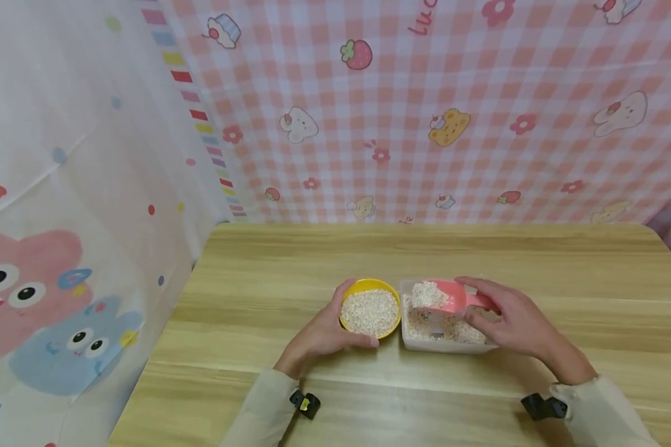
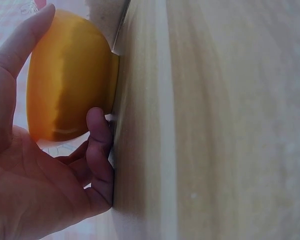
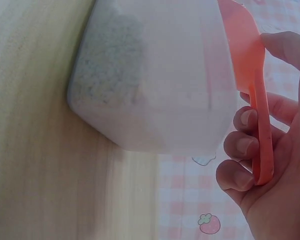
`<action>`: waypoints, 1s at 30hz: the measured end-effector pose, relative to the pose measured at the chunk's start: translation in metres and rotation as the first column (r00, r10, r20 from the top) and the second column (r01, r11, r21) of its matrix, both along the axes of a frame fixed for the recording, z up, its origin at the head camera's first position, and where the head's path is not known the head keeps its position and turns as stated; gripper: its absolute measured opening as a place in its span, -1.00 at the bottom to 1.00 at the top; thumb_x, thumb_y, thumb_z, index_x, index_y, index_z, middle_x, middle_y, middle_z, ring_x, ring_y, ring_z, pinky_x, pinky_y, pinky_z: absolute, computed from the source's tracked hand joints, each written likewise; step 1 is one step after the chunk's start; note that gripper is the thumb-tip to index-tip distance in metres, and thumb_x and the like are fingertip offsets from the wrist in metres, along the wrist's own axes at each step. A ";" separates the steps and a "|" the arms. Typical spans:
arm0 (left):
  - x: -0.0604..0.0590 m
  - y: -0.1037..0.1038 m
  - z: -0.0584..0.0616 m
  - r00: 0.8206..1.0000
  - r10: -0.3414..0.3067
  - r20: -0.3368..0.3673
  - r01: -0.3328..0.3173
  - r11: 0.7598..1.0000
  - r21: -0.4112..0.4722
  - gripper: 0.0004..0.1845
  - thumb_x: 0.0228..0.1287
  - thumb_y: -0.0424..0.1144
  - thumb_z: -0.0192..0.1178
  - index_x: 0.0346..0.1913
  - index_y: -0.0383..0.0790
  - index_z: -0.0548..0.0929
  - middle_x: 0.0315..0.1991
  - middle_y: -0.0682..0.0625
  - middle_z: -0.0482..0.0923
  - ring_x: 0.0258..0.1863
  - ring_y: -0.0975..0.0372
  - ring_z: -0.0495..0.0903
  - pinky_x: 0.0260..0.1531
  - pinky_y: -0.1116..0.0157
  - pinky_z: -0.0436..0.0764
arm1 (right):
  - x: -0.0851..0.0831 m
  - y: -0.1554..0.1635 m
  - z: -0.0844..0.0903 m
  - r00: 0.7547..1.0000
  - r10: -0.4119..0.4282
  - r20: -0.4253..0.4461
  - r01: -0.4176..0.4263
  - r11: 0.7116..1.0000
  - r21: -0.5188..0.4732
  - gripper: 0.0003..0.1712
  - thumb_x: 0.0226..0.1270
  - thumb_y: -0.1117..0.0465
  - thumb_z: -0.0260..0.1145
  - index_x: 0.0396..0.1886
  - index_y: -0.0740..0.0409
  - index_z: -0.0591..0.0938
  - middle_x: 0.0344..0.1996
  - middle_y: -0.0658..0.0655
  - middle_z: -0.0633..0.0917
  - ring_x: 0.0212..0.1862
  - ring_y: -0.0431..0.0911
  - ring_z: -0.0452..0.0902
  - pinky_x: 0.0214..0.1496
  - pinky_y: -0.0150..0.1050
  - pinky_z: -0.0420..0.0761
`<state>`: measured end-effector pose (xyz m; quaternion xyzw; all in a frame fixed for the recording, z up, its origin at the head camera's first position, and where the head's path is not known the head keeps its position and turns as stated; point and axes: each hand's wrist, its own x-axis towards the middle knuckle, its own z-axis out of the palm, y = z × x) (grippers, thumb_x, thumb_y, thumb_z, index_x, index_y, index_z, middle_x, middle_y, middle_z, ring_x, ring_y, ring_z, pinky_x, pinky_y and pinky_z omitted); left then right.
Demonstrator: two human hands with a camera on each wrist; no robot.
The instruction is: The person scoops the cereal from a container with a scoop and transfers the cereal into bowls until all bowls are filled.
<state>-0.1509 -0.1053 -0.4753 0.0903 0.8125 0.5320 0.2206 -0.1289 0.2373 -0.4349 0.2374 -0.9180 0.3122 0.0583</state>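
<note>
Left hand (image 1: 321, 334) at lower centre, fingers curved in a cupping grip; right hand (image 1: 509, 320) right of centre, fingers curled, pinching.

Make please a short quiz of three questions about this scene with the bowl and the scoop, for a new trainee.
1. True or false: the scoop is empty.
2. What does the left hand hold? A) the tub B) the bowl C) nothing
3. Fill in: the bowl stands to the ____ of the tub, as the person sees it.

Key
1. False: it carries a heap of pale grains above the tub.
2. B: its fingers curl round the yellow bowl, which stands on the table.
3. Left. The right hand grips the scoop's handle over the tub.
</note>
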 end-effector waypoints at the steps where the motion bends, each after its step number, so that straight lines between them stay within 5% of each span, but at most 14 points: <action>1: 0.000 0.000 0.000 1.000 -0.001 -0.002 0.001 1.000 -0.003 0.33 -0.21 -0.01 0.65 0.57 0.21 -0.08 0.42 -0.11 0.27 0.38 0.02 0.28 0.39 -0.14 0.15 | 0.000 0.000 0.001 1.000 0.003 0.001 -0.003 1.000 -0.007 -0.41 0.28 0.15 0.39 0.30 0.14 0.52 -0.48 -0.04 0.54 -0.52 -0.30 0.24 -0.46 -0.36 0.30; 9: -0.002 -0.001 0.002 1.000 -0.005 -0.018 0.005 1.000 -0.007 0.34 -0.21 0.00 0.65 0.57 0.22 -0.09 0.42 -0.10 0.27 0.38 0.02 0.28 0.39 -0.13 0.16 | -0.001 0.001 0.011 1.000 -0.018 -0.003 0.018 0.999 0.028 -0.40 0.27 0.15 0.38 0.30 0.15 0.52 -0.01 0.16 0.70 -0.31 -0.15 0.43 -0.30 -0.28 0.44; 16: 0.000 -0.001 0.002 1.000 0.020 0.024 -0.020 1.000 0.005 0.32 -0.23 -0.02 0.66 0.55 0.30 -0.05 0.42 -0.06 0.28 0.36 0.06 0.28 0.40 -0.12 0.14 | -0.004 -0.001 0.021 1.000 -0.024 -0.002 0.024 0.998 0.050 -0.39 0.27 0.12 0.40 0.30 0.16 0.52 -0.13 0.10 0.70 -0.36 -0.14 0.44 -0.32 -0.25 0.42; 30: 0.001 -0.002 0.001 1.000 0.004 -0.008 -0.005 0.999 -0.040 0.32 -0.20 0.04 0.64 0.57 0.21 -0.07 0.47 -0.13 0.22 0.42 0.01 0.24 0.39 -0.16 0.16 | -0.012 -0.026 0.049 1.000 0.006 -0.012 -0.005 0.996 0.090 -0.37 0.29 -0.01 0.38 0.32 0.09 0.53 0.07 0.21 0.69 -0.06 0.01 0.63 -0.08 0.08 0.59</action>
